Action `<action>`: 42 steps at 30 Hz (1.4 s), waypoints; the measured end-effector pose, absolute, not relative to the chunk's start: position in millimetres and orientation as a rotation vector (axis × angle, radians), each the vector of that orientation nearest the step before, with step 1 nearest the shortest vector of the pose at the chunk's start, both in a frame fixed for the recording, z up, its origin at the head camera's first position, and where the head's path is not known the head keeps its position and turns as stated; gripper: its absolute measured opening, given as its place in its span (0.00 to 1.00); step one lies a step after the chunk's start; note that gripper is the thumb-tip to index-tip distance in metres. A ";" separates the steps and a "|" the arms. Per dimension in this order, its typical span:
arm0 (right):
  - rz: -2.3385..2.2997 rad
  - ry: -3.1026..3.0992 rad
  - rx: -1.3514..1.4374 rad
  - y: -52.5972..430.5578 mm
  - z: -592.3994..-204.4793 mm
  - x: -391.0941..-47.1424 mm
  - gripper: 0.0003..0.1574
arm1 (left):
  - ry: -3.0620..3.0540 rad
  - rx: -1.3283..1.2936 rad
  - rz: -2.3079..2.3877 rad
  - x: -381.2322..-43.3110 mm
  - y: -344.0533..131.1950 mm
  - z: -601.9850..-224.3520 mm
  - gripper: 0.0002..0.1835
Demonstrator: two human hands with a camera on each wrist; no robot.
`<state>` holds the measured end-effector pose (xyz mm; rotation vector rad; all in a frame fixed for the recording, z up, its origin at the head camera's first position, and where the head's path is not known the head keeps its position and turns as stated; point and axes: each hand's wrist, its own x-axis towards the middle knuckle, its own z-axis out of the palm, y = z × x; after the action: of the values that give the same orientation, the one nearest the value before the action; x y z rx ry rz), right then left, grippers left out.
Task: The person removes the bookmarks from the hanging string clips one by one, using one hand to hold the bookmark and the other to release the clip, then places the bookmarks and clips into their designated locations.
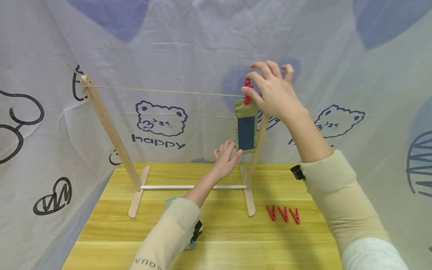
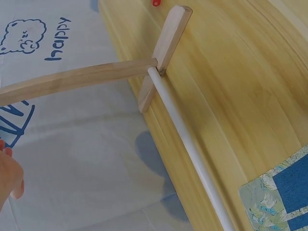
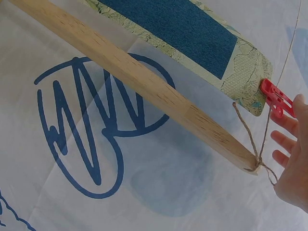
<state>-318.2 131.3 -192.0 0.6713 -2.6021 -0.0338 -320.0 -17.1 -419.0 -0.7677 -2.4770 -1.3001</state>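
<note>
A rectangular green patterned piece with a dark blue panel hangs upright from a thin string. A red clothespin grips its top edge at the string. My right hand pinches the clothespin's upper end between thumb and index finger, the other fingers spread. At the hanging piece's lower left corner is my left hand, fingers loosely bent and thumb near the edge; whether it touches, I cannot tell. In the left wrist view, only part of the left hand shows.
The string runs between wooden posts joined low by a white rod. Several red clothespins lie on the table at right. A second patterned piece lies partly under my left arm. A printed curtain stands behind.
</note>
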 end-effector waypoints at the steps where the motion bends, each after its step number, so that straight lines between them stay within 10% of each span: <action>1: -0.034 -2.603 0.671 131.0 -191.9 -318.3 0.30 | -2.461 -0.766 -1.311 -319.8 -16.8 -419.0 0.15; 42: 0.358 -2.093 0.885 132.7 -216.1 -329.7 0.14 | -2.276 -0.629 -1.334 -320.1 -24.2 -426.3 0.07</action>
<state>-329.7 132.7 -216.1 0.8851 -2.0932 0.3584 -320.1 -24.2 -426.3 -0.6288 -2.2764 -1.3343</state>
